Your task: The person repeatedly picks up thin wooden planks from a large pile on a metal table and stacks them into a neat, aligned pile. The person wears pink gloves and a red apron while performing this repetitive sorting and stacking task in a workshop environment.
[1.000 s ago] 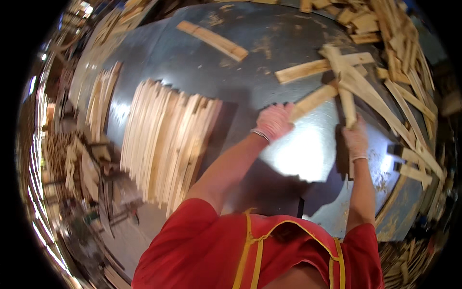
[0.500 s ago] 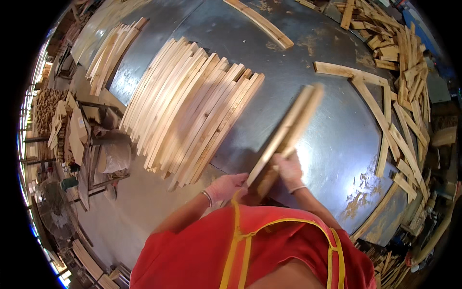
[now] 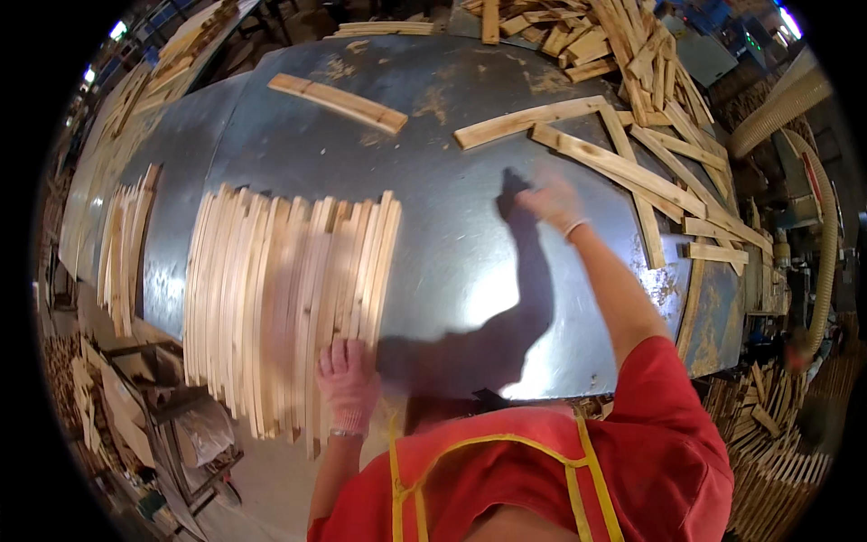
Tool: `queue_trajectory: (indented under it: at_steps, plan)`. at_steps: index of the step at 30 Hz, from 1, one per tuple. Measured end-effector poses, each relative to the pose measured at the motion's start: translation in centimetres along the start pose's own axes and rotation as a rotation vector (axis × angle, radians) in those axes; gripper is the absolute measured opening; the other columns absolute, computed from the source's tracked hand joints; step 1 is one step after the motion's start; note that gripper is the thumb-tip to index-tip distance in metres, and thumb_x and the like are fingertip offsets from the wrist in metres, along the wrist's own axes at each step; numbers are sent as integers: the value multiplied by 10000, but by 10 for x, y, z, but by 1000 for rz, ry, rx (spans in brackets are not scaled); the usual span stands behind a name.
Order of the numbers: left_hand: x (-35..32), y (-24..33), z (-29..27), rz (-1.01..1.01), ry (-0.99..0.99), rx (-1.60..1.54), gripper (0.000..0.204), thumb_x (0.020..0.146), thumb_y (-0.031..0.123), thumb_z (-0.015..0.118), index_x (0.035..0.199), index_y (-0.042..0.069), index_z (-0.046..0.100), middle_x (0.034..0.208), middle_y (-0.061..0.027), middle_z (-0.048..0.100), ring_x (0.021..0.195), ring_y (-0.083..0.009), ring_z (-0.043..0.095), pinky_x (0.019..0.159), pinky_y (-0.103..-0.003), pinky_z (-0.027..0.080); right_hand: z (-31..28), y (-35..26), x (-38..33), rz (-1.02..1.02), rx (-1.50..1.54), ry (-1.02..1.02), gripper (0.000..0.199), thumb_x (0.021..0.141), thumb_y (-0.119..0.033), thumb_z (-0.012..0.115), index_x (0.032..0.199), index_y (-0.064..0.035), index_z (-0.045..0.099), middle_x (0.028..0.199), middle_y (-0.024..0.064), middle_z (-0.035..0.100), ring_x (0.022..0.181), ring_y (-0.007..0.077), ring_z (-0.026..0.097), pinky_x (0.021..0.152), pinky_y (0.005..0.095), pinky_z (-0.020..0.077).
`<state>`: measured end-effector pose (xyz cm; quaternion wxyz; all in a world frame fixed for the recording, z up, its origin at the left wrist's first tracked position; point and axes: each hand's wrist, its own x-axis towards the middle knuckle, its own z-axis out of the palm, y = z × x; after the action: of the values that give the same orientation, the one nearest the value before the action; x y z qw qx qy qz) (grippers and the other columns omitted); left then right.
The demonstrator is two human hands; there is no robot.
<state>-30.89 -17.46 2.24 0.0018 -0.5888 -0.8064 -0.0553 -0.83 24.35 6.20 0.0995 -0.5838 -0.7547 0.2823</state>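
Worker: a person in a red shirt [image 3: 673, 397] and a yellow-edged apron [image 3: 492, 452] stands at a dark metal tabletop [image 3: 433, 217]; I take twelve o'clock as straight ahead of them.
Left hand: the gloved left hand [image 3: 349, 384], at ten o'clock, lies on the near ends of the rightmost slats in the row. Its fingers stretch forward, side by side and slightly bent; I cannot tell whether they grip.
Right hand: the right hand [image 3: 553, 200] reaches out at twelve, over bare metal. It is blurred, so how far the fingers open is unclear; I see nothing held.
Row of slats: a wide row of pale slats [image 3: 271, 307] lies tightly side by side at ten o'clock.
Small bundle: more slats [image 3: 125, 248] lie beyond it, also at ten.
Single slat: one board [image 3: 339, 102] lies alone at eleven.
Loose slats: several [image 3: 619, 167] cross one another at one o'clock, near the right hand.
Wood heap: jumbled pieces [image 3: 623, 41] lie beyond them, between twelve and one.
Hose: a ribbed, pale hose [image 3: 827, 244] hangs at two.
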Motion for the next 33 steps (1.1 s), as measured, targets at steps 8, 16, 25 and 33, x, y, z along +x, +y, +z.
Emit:
queue_trajectory:
  at_steps: [8, 16, 25, 33]
  plan:
    - [-5, -9, 15, 6, -57, 83, 637, 801, 232, 769, 1393, 131, 556, 1488, -147, 509, 1411, -419, 462, 1162, -589, 382, -110, 185, 67, 133, -786, 106, 930, 784, -338, 832, 1604, -125, 450, 1494, 193, 600, 1404, 396, 564, 1182, 478, 469]
    - [-1, 2, -1, 0, -29, 106, 637, 818, 265, 831, 1380, 86, 590, 1404, -147, 570, 1350, -382, 533, 1113, -553, 437, -61, 130, 45, 112, 585, -319, 1148, 759, -174, 879, 1725, -55, 270, 1293, 203, 713, 1080, 298, 701, 1011, 322, 547]
    - [68, 138, -38, -78, -448, -557, 1198, 725, 462, 956, 1623, -56, 357, 1448, -271, 624, 1334, -452, 619, 1113, -509, 510, 122, -39, -160, 387, 1117, -275, 845, 968, -160, 788, 1633, -56, 276, 1099, 105, 652, 974, 217, 676, 810, 331, 597]
    - [-28, 39, 19, 176, 53, 1, 667, 875, 257, 709, 1497, 95, 533, 1307, -155, 624, 1169, -399, 621, 963, -590, 501, 68, 9, -139, -227, 256, -302, 533, 909, -385, 714, 1314, -57, 605, 1098, 222, 715, 1049, 399, 698, 930, 504, 547]
